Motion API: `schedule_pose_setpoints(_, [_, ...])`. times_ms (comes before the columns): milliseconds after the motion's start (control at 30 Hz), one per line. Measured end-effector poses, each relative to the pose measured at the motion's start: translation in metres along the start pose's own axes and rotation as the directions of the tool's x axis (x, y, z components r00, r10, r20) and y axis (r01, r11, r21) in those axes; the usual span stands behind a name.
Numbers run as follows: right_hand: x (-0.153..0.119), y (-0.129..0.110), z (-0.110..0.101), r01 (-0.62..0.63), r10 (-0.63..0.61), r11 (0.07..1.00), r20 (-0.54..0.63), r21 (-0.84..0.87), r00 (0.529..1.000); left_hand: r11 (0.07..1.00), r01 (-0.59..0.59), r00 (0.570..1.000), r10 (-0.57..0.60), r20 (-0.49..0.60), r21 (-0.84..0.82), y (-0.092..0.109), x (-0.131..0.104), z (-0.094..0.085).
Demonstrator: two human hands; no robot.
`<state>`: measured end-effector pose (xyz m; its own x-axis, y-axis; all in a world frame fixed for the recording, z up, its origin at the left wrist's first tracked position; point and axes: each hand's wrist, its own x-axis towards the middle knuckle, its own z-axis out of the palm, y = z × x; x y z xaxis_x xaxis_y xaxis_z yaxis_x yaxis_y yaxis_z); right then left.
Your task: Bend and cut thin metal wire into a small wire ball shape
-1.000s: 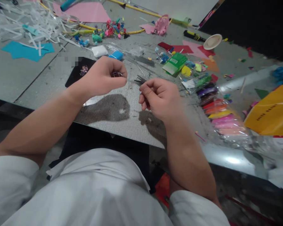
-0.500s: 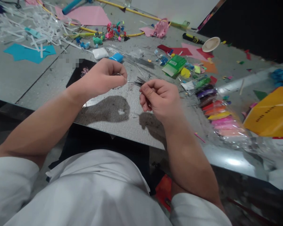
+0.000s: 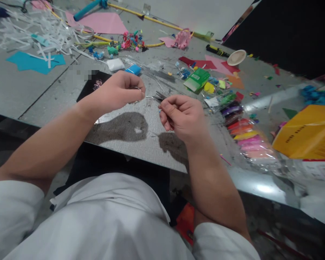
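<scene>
Over the near part of the table, my left hand (image 3: 121,88) is closed, thumb and forefinger pinching a thin silvery wire (image 3: 148,96). A loop of this wire shows beside the fingers. To its right, my right hand (image 3: 180,113) is also closed, with the fingertips pinched on thin dark pointed pieces (image 3: 159,96); their exact kind is too small to tell. The wire's end meets these dark pieces between the two hands. Beneath the left wrist lies a black card (image 3: 93,85), partly hidden by the arm. Both hands cast shadows on the table (image 3: 130,144).
White paper strips (image 3: 43,32) and blue paper (image 3: 35,62) lie at the left. Behind the hands are white and blue blocks (image 3: 134,69), thin clear sticks and a green box (image 3: 197,80). Packs of coloured clay (image 3: 249,139) and a yellow packet (image 3: 306,131) are at the right.
The view has shifted slightly, so the things at the right appear further left. Both hands keep nearly the same pose and grip, with the wire still between them.
</scene>
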<state>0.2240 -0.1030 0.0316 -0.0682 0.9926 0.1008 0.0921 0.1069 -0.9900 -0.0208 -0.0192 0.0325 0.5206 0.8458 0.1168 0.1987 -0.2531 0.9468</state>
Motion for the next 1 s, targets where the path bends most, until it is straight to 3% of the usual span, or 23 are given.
schedule_pose_setpoints(333, [0.0026, 0.0042, 0.0074, -0.023, 0.024, 0.990, -0.007, 0.142, 1.000, 0.993, -0.025, 0.999, 0.028, 0.026, -0.117, -0.0023, 0.0028, 0.0029])
schedule_pose_setpoints(433, [0.0014, 0.0029, 0.0061, -0.032, 0.030, 0.991, 0.017, 0.131, 0.999, 0.983, -0.042, 0.997, 0.053, 0.054, -0.178, -0.0060, 0.0041, 0.0025])
schedule_pose_setpoints(633, [-0.0001, -0.0037, 0.0007, -0.073, 0.066, 0.992, 0.067, 0.104, 0.996, 0.991, -0.002, 0.994, 0.017, 0.108, -0.132, -0.0050, 0.0032, -0.0015])
schedule_pose_setpoints(1000, [0.0006, -0.0022, 0.0026, -0.083, 0.077, 0.990, 0.054, 0.112, 0.996, 0.978, 0.017, 0.990, 0.013, 0.142, -0.208, -0.0051, 0.0026, -0.0007])
